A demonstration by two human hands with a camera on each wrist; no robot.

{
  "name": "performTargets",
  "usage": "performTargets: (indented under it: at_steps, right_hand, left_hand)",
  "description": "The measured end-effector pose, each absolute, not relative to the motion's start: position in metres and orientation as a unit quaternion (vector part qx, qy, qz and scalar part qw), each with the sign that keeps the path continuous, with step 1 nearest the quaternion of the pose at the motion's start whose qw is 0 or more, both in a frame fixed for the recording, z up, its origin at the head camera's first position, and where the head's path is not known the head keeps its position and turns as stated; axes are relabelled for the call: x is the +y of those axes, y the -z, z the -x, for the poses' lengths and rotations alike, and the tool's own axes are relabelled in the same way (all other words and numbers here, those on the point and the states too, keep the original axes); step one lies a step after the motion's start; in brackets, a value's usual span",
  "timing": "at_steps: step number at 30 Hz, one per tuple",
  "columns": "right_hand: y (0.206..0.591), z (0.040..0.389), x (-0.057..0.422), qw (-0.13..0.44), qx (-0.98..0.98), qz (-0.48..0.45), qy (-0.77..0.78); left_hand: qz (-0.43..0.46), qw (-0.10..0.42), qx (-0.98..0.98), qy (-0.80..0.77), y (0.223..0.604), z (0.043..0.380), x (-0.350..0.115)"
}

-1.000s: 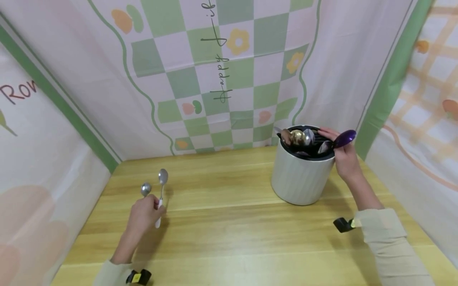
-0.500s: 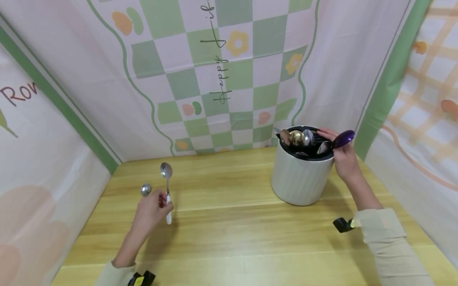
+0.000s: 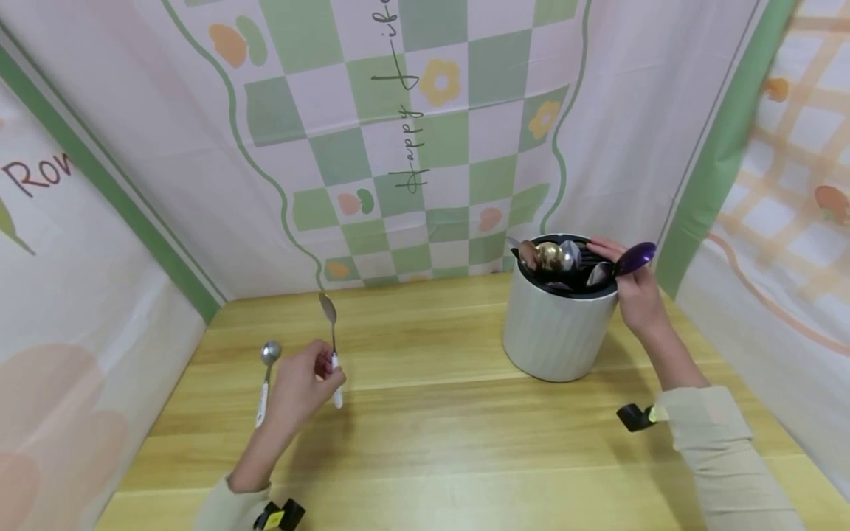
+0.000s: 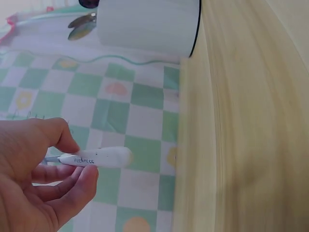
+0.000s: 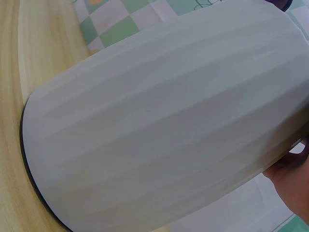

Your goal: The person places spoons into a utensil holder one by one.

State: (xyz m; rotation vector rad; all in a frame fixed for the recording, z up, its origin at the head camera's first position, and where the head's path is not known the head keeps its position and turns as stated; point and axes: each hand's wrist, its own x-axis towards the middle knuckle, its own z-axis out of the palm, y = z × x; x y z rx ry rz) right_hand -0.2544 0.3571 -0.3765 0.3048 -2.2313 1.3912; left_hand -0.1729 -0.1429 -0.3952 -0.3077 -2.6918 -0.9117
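My left hand [image 3: 299, 383] pinches the white handle of a metal spoon [image 3: 328, 307] between thumb and fingers, just above the wooden table. In the left wrist view the handle [image 4: 104, 157] juts out past the fingertips. A smaller round-bowled spoon [image 3: 269, 352] with a white handle lies on the table to the left of that hand. My right hand [image 3: 640, 304] rests against the right side of a white ribbed utensil holder [image 3: 554, 335], fingers lying straight along its rim. The thumb is hidden. Several spoons and ladles stand in the holder, and a purple spoon [image 3: 636, 258] leans out over the right hand.
The wooden table [image 3: 425, 435] extends between the two hands. Patterned cloth [image 3: 412, 147] hangs behind it and along both sides. The holder stands near the back right, close to the cloth.
My left hand has lifted the spoon and carried it to the right, its bowl now turned edge-on. The smaller spoon's handle has come into view. The right hand stays at the holder.
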Motion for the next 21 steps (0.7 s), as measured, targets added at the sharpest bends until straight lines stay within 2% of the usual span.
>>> performTargets:
  at_steps: [11,21]
  right_hand:
    - [0.374,0.254,0.356,0.245,-0.822,-0.107,-0.503]
    - [0.374,0.252,0.355,0.25,-0.817,-0.112,-0.507]
  left_hand:
    - [0.152,0.176,-0.906,0.354,0.391,0.179,-0.113]
    - [0.181,0.163,-0.883,0.4,0.387,0.182,-0.084]
